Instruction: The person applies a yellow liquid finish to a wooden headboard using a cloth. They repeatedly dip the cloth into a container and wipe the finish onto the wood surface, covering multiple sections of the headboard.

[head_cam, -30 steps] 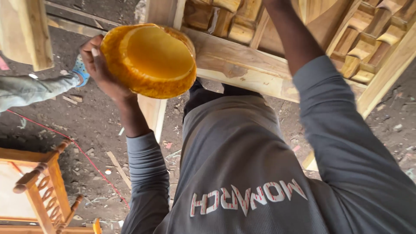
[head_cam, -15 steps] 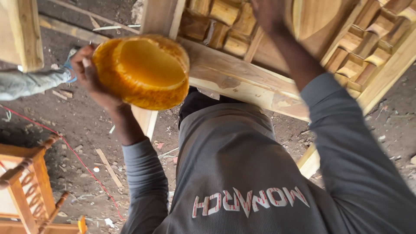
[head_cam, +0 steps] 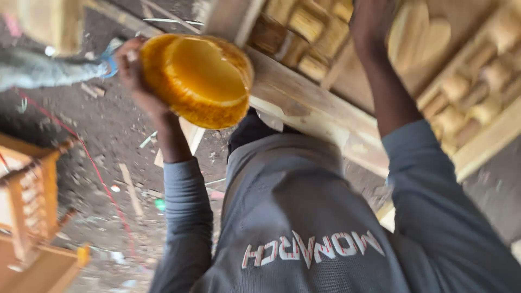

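Dark earth floor (head_cam: 108, 130), littered with wood scraps, is seen below. Nearest, a grey long-sleeved shirt (head_cam: 304, 217) fills the view. A yellow plastic bowl (head_cam: 201, 78) is gripped at its rim by the left hand (head_cam: 133, 68). Further up, the right hand (head_cam: 372, 21) is laid on a carved wooden frame (head_cam: 336, 108); whether it is clenched cannot be told.

Dirt floor (head_cam: 108, 135), dark, littered with wood scraps and shavings, spreads below the left grip. A thin red cord (head_cam: 97, 173) trails across it. Lower left, well apart from that grip: an orange-stained wooden frame (head_cam: 32, 206) with turned spindles. Pale timber post (head_cam: 49, 21) at upper left, blurred. Daylight, even and soft.
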